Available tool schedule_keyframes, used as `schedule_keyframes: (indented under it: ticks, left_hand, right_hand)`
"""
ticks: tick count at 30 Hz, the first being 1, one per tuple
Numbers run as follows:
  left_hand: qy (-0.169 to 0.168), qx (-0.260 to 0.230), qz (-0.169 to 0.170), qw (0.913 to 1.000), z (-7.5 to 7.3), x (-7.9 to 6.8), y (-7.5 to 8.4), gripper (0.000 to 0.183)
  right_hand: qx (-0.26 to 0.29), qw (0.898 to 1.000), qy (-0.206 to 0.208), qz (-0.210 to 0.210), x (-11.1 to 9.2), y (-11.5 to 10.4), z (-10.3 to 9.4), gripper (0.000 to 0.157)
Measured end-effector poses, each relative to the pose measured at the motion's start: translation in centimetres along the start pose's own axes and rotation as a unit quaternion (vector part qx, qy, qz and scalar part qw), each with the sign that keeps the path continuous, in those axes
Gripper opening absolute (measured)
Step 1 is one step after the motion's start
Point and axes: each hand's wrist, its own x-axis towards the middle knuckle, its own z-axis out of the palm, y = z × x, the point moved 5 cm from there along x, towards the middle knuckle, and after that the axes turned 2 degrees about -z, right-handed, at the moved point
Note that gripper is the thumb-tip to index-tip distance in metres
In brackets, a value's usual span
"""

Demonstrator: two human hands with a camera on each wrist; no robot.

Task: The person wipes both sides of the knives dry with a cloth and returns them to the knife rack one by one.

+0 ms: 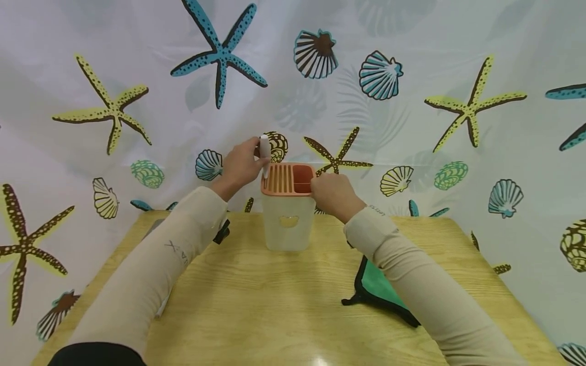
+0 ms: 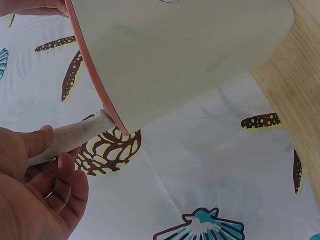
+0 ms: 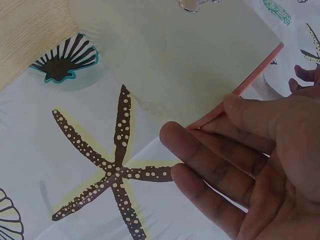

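A whitish knife holder (image 1: pixel 287 223) with an orange slotted top (image 1: pixel 280 179) stands upright at the table's far edge. My left hand (image 1: pixel 242 161) pinches the white handle of a knife (image 1: pixel 265 148) between thumb and fingers, over the top's left end. The handle's lower end meets the orange rim in the left wrist view, and the blade is hidden. On the other side, my right hand (image 1: pixel 336 195) grips the orange rim (image 3: pixel 260 67), with the thumb on one face and fingers on the other. An open compartment (image 1: pixel 302 175) lies beside the slots.
A green piece with black edging (image 1: pixel 382 287) lies under my right forearm on the wooden table (image 1: pixel 256 310). A small black object (image 1: pixel 222 233) sits by my left sleeve, which covers most of a flat greyish thing (image 1: pixel 155 226). A patterned sheet (image 1: pixel 284 76) hangs behind.
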Motion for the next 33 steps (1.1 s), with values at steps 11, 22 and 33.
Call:
schedule_keyframes:
  ticks: [11, 22, 33]
  left_hand:
    - [0.006, -0.001, -0.003, 1.0000, 0.2, -0.7, -0.8, 0.042]
    - [-0.043, -0.031, -0.031, 0.9981, -0.1, -4.1, -3.6, 0.048]
    - [-0.076, -0.062, -0.042, 0.9943, -1.2, -11.9, -9.3, 0.041]
  right_hand:
    - [0.011, 1.000, -0.010, 0.000, 0.2, -0.3, 0.4, 0.028]
    - [0.194, 0.979, -0.060, -0.009, -3.1, 2.7, 3.6, 0.057]
    - [0.234, 0.967, -0.101, -0.011, -11.1, 5.1, 8.5, 0.056]
